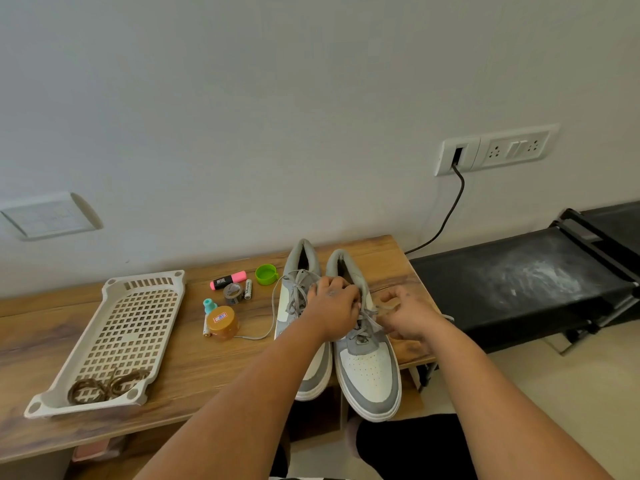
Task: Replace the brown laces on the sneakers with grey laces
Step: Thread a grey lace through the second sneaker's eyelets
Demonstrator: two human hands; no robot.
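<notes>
Two grey-and-white sneakers (367,372) stand side by side on the wooden table (194,362), and both hands work at the right one's grey lace (363,323): the left hand (334,303) and right hand (403,311) each pinch it with curled fingers. The brown laces (104,388) lie coiled in the cream tray (114,341), well left of the hands

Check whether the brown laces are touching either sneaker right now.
Apart. The head view shows the brown laces lying in the white basket, with bare table between the basket and the sneakers.
</notes>
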